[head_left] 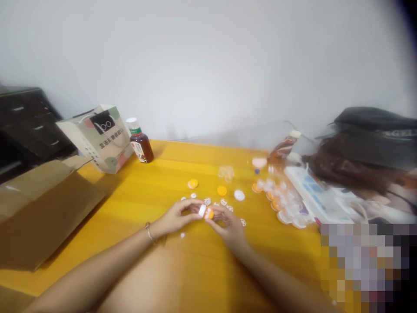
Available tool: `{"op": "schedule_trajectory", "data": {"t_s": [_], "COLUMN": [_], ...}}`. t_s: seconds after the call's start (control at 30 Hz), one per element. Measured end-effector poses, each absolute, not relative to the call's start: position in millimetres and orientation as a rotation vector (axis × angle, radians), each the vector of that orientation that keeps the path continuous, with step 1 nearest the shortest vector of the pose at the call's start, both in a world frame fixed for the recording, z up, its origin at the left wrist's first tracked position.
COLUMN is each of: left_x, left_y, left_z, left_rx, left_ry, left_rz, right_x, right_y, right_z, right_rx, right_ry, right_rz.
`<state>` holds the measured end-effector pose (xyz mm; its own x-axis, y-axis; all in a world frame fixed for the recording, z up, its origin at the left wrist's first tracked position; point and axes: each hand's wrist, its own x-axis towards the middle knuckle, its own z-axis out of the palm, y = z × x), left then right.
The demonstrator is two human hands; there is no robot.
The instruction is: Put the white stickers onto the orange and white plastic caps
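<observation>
My left hand [178, 214] is closed in a pinch on a small white round piece [202, 211]. Against it, my right hand [230, 227] pinches a small orange round piece [210, 213] with pale patches. The two pieces touch or nearly touch; blur hides whether they are joined. Just beyond my fingers lie several flat white cut-out discs [230, 208]. Farther back are an orange disc [222, 190], a white disc [239, 195] and an orange-and-pink round piece [193, 184]. A tiny white bit [182, 235] lies nearer to me.
An open cardboard box [48, 217] occupies the left, with a paper bag [109, 141] and a dark bottle [142, 148] behind it. On the right are clustered clear and orange round pieces [280, 200], a white-and-blue packet [304, 191], another bottle [283, 148] and dark bags [368, 148].
</observation>
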<state>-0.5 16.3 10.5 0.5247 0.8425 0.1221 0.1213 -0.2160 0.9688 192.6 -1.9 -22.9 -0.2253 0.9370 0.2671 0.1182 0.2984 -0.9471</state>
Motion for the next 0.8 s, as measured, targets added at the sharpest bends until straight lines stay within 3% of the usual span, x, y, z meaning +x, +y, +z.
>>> {"op": "schedule_trajectory", "data": {"t_s": [0.27, 0.8], "left_x": [2, 2], "left_y": [5, 1], "left_z": [20, 12], "left_rx": [2.074, 2.113], "left_ry": [0.94, 0.954], "left_rz": [0.819, 0.872], "right_x": [192, 194], "right_y": [-5, -5], "right_z": [-18, -28], "right_rx": [-1.008, -0.957], "right_ry": [-1.661, -1.58], "right_rz": [1.035, 1.239]}}
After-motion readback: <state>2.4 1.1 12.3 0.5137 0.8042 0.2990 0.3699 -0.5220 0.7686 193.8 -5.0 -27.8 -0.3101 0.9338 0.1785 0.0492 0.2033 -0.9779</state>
